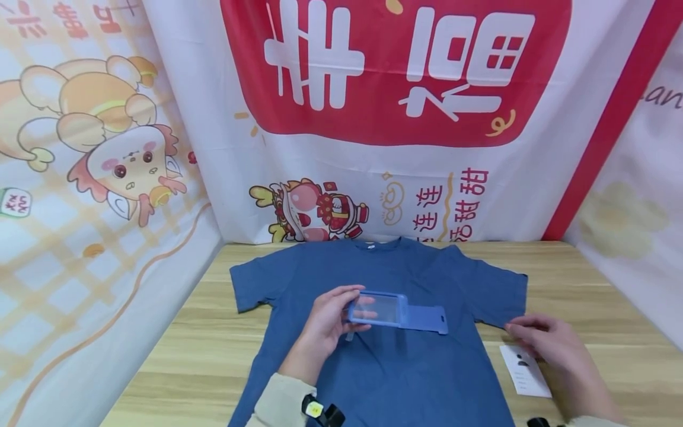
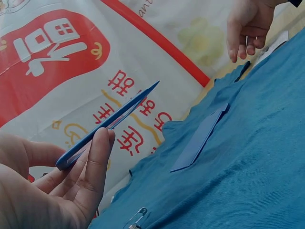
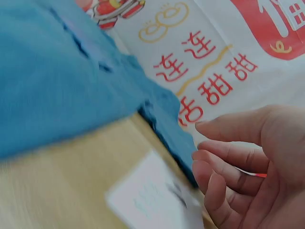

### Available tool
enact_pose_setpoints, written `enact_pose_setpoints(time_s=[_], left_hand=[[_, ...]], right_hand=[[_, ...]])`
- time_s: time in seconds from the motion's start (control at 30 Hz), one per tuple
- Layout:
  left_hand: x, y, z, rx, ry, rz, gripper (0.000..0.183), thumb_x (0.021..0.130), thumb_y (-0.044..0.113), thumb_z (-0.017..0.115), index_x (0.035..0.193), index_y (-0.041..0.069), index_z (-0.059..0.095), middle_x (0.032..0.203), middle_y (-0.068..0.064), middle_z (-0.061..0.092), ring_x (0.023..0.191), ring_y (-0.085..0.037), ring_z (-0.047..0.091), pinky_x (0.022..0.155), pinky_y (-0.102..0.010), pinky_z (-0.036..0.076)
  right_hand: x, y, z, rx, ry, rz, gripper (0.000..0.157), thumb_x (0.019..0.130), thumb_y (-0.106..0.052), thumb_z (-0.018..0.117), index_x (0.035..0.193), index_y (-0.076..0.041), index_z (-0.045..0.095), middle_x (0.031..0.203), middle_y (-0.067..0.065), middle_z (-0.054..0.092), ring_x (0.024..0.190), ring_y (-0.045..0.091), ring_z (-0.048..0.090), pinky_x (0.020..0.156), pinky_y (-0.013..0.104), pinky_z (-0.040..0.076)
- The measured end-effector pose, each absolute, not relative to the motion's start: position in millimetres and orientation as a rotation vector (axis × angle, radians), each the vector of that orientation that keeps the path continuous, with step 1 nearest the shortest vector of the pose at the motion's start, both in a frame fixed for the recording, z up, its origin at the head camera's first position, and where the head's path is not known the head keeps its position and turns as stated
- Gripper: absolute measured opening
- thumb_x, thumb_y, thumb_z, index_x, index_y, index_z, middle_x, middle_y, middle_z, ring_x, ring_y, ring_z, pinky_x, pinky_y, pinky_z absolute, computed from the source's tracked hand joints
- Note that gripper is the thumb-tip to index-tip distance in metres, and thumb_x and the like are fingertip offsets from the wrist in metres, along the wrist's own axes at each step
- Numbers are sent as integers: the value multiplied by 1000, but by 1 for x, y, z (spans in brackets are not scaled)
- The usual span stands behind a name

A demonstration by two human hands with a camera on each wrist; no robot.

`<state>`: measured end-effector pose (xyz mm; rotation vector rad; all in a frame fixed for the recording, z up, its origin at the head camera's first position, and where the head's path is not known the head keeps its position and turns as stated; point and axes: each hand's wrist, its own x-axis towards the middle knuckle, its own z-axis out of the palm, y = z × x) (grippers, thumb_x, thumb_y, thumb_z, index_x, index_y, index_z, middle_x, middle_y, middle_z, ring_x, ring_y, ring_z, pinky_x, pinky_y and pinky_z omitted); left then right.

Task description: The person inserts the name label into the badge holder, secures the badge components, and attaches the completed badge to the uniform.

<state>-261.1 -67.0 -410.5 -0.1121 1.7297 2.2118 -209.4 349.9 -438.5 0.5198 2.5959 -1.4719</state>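
My left hand [image 1: 326,320] pinches a blue card holder frame [image 1: 404,302] with a clear window, raised over the navy T-shirt [image 1: 416,373]. The left wrist view shows this frame [image 2: 102,129] nearly edge-on between thumb and fingers. A flat blue slotted piece [image 1: 425,318] lies on the shirt, apart from the frame in the left wrist view. My right hand [image 1: 552,344], fingers loosely bent and holding nothing, hovers beside a white card [image 1: 525,376] with a dark portrait figure and lines of print. That card [image 3: 152,195] looks blurred from the right wrist.
The T-shirt lies spread on a wooden table [image 1: 176,356], collar toward the back. A safety-pin-like metal clip [image 2: 138,214] is on the shirt near my left hand. Printed cloth [image 1: 331,160] hangs behind the table and along both sides.
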Motion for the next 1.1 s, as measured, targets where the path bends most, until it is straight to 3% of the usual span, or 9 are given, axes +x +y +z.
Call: enact_pose_setpoints(time_s=[0.4, 0.6, 0.8, 0.93, 1.1], left_hand=[[-256, -64, -412, -112, 1695, 2217, 34, 113, 26, 57, 139, 9, 68, 135, -22, 74, 88, -18, 83, 76, -33, 67], [-254, -62, -411, -79, 1704, 2230, 34, 113, 27, 57, 138, 8, 69, 123, -14, 80, 92, -22, 83, 77, -35, 68], [-255, -64, -409, -53, 1726, 2225, 34, 113, 27, 57, 139, 7, 69, 130, -18, 77, 99, -26, 83, 79, -35, 68], [-255, -69, -407, -61, 1741, 2234, 37, 113, 27, 57, 142, 5, 67, 133, -19, 76, 96, -24, 81, 77, -34, 67], [-257, -72, -404, -78, 1737, 2254, 36, 113, 26, 58, 140, 6, 68, 127, -15, 79, 91, -19, 80, 77, -33, 67]], right_hand=[[-174, 387, -448, 535, 2559, -1444, 50, 102, -36, 74, 130, 5, 72, 92, -14, 76, 81, 3, 67, 71, 25, 58], [-167, 392, -449, 498, 2562, -1315, 66, 98, -47, 78, 136, 6, 67, 106, -6, 76, 89, 8, 67, 74, 27, 60], [-172, 391, -451, 523, 2565, -1240, 78, 93, -57, 80, 138, 4, 66, 115, 4, 75, 95, 14, 66, 73, 28, 59], [-178, 386, -450, 484, 2607, -1193, 79, 91, -61, 81, 138, 1, 67, 120, 10, 75, 96, 17, 66, 73, 28, 58], [-182, 379, -446, 420, 2679, -1138, 75, 92, -58, 82, 137, 0, 67, 117, 7, 74, 92, 16, 66, 72, 29, 57]])
